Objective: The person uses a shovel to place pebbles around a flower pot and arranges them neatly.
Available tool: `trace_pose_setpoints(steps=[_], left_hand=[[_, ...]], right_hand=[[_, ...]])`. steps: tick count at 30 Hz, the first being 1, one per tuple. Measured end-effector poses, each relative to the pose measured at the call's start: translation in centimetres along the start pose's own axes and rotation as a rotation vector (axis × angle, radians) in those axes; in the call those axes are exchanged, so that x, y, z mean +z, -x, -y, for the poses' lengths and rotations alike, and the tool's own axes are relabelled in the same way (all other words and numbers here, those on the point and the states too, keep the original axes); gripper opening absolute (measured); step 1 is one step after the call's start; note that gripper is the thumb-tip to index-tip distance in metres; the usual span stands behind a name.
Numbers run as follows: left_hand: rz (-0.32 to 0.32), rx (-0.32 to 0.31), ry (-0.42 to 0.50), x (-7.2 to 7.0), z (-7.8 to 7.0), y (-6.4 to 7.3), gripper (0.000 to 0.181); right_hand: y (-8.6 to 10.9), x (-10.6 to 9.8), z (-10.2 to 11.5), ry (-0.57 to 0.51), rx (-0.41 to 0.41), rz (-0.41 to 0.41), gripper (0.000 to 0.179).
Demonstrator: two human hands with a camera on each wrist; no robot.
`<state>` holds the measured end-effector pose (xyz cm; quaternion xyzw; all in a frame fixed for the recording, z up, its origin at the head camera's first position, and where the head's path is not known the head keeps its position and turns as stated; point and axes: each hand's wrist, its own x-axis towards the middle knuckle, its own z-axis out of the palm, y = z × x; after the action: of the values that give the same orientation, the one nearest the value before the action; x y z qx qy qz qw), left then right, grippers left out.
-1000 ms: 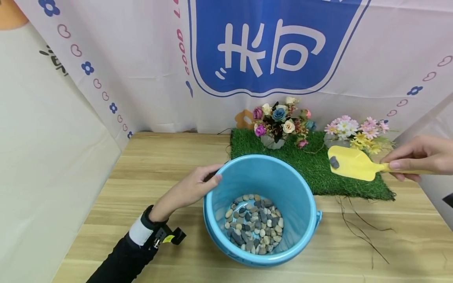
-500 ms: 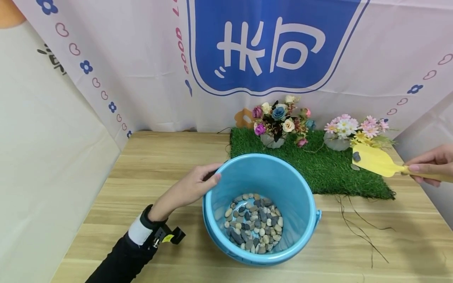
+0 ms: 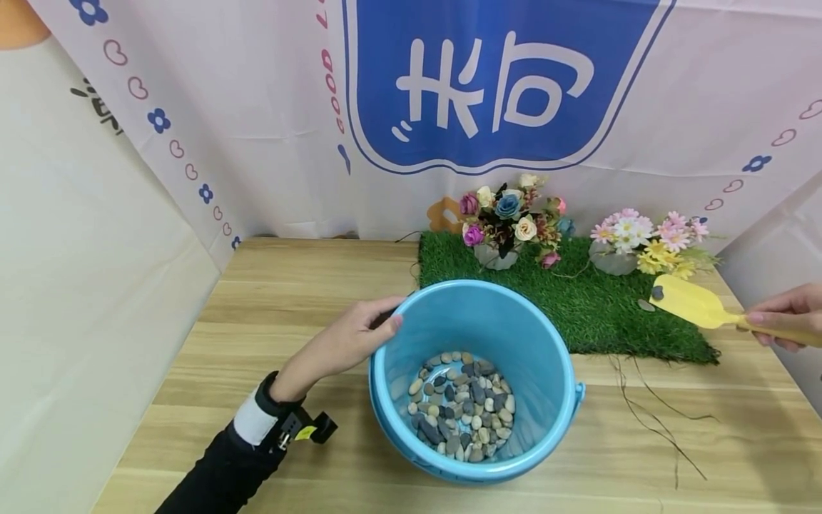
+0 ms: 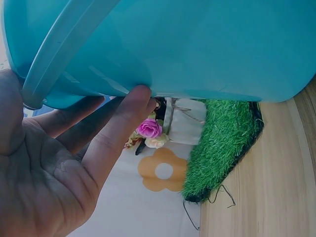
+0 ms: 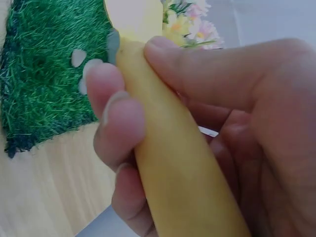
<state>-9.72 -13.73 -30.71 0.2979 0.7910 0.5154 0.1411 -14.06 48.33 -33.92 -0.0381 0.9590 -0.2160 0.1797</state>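
Observation:
A light-blue bucket (image 3: 472, 314) stands on the wooden table with many small grey and tan pebbles (image 3: 481, 414) on its bottom. My left hand (image 3: 349, 339) grips its left rim, fingers against the outer wall (image 4: 207, 49) and thumb at the edge. At the right, my right hand (image 3: 791, 314) holds a yellow toy shovel (image 3: 690, 303) by its handle (image 5: 173, 148). One dark grey pebble (image 3: 658, 293) lies at the tip of the blade. Just below that tip, a pale pebble (image 3: 646, 305) rests on the turf mat; the right wrist view shows further pale pebbles (image 5: 78, 58) there.
A green artificial turf mat (image 3: 591, 321) lies behind the bucket. Two pots of artificial flowers, one mixed roses (image 3: 507, 218), one pink and yellow (image 3: 642, 239), stand along its back edge. Dark loose threads (image 3: 648, 421) lie right of the bucket. A printed cloth (image 3: 289, 143) hangs behind.
My right hand has moved right and slightly down with the shovel, the dark pebble still on its blade. A pale pebble on the turf has come into view. My left hand and the bucket stay put.

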Motion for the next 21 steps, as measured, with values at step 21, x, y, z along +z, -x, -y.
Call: trace_pose_setpoints(steps=[21], left_hand=[[0.008, 0.002, 0.023, 0.0, 0.0, 0.0, 0.037]], right_hand=[[-2.6, 1.9, -0.4, -0.032, -0.018, 0.204, 0.03]])
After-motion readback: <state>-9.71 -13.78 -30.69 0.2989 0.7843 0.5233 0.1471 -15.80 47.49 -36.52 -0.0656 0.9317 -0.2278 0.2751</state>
